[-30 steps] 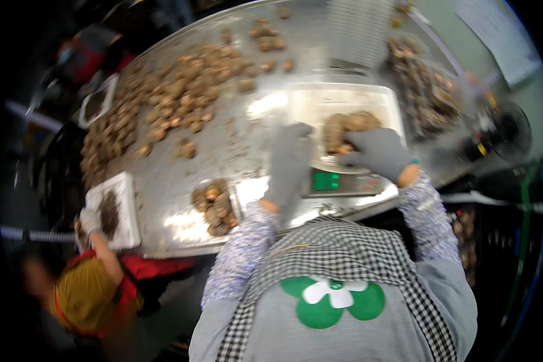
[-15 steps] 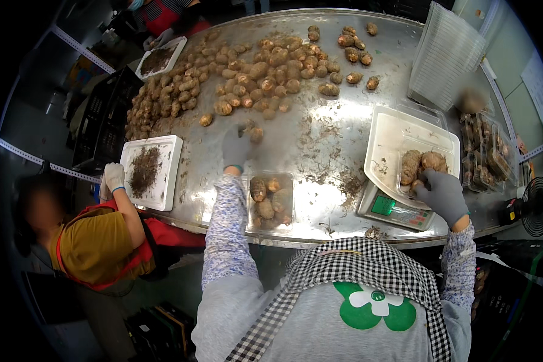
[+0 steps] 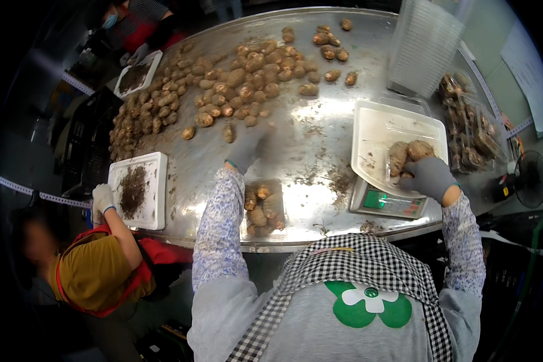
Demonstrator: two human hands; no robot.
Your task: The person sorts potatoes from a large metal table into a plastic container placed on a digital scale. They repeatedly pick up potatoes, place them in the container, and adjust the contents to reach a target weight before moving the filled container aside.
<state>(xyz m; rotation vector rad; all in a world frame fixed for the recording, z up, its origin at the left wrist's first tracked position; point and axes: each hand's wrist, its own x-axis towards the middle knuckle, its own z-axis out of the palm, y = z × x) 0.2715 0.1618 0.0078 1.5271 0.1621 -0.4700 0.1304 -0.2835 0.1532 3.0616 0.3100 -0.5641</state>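
My right hand [image 3: 429,176], in a grey glove, is closed round a small taro [image 3: 407,175] at the near side of a clear plastic tray. Two more taros [image 3: 420,149] lie in that tray, inside a white basin [image 3: 366,127] on a digital scale [image 3: 386,204]. My left hand [image 3: 247,152], also grey-gloved, is smeared by motion above the table; a brownish blur shows at its fingertips, and whether it holds a taro is unclear. Below it a second clear tray [image 3: 279,232] contains several taros. One loose taro [image 3: 228,133] lies just beyond the left hand.
A large heap of taros [image 3: 247,78] covers the far left of the metal table [image 3: 320,142]. Stacked clear trays [image 3: 425,48] and filled packs [image 3: 473,133] stand at the right, near a fan [image 3: 531,175]. Co-workers at the left have white trays of dirt [image 3: 157,199].
My left hand has swung right from beside the loose taros near the heap. The right hand stays at the tray on the scale, its fingers now round a taro. The whole view has shifted slightly.
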